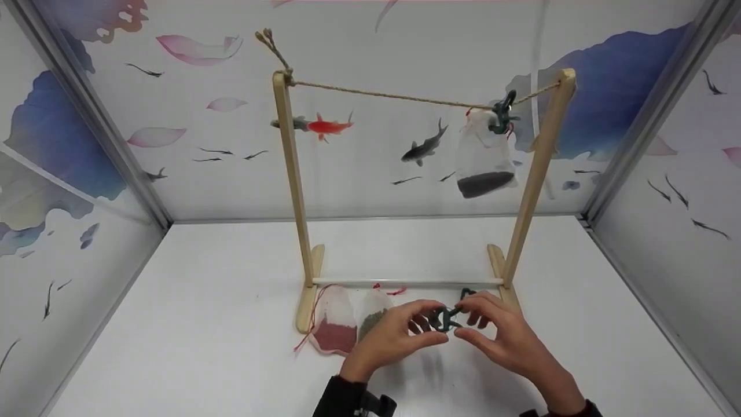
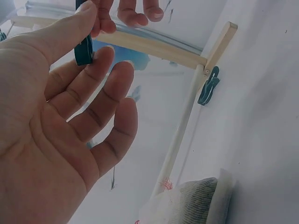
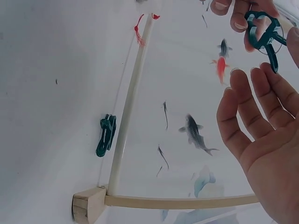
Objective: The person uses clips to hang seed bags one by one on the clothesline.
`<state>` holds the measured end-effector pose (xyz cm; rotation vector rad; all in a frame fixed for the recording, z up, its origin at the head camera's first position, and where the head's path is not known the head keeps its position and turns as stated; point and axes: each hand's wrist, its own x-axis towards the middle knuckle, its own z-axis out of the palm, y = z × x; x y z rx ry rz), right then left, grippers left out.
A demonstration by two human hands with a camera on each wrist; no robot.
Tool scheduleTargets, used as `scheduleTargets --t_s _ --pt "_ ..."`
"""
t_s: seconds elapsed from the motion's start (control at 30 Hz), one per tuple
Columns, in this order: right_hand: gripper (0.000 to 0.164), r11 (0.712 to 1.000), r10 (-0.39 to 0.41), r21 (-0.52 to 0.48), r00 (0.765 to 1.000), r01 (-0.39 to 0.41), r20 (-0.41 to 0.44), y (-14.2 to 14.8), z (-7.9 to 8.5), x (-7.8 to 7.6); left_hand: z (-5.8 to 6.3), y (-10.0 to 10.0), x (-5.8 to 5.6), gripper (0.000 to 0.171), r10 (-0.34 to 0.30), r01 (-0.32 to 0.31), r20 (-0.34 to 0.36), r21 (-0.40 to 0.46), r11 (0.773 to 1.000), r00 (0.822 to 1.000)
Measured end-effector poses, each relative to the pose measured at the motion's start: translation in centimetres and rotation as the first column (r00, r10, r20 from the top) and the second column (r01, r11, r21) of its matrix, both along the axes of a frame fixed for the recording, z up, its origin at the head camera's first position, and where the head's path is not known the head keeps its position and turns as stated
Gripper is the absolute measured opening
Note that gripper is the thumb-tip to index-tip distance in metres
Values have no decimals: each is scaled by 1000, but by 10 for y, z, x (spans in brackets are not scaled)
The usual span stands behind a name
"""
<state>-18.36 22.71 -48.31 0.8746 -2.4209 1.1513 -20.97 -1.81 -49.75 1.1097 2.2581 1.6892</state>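
Observation:
Both hands meet over the white tabletop, in front of a wooden rack. Between them is a dark green plastic clip [image 1: 444, 319]. My left hand [image 1: 393, 331] pinches the clip's rounded end between thumb and fingers. On the other side, my right hand [image 1: 509, 331] has its thumb and fingertips at the two handles. In the right wrist view the clip [image 3: 265, 33] shows its curved jaws and thin wire spring. A second green clip [image 3: 106, 135] lies on the table beside the rack's white bar, just beyond my right hand.
A drawstring bag with red contents [image 1: 336, 335] and one with green contents [image 1: 373, 315] lie left of my hands. The wooden rack [image 1: 294, 191] carries a twine line [image 1: 382, 94]. A clip [image 1: 502, 114] holds a dark-filled mesh bag [image 1: 485, 153] there. Printed walls surround the table.

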Motion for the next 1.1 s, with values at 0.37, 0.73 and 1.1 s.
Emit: scheduleTargets --t_s 0.37,0.73,1.1 --pt "36 1000 -10 -17 996 9 -91 -1 1 1 0 1 1 50 5 -5 -15 -7 1000 1000" --pt "40 995 -64 -92 977 46 -204 -1 3 -1 5 -8 1 43 68 -68 17 -20 997 998" --pt "39 993 -80 -99 970 58 -230 1 3 -2 -3 -35 -10 31 438 -442 -96 -21 897 894"
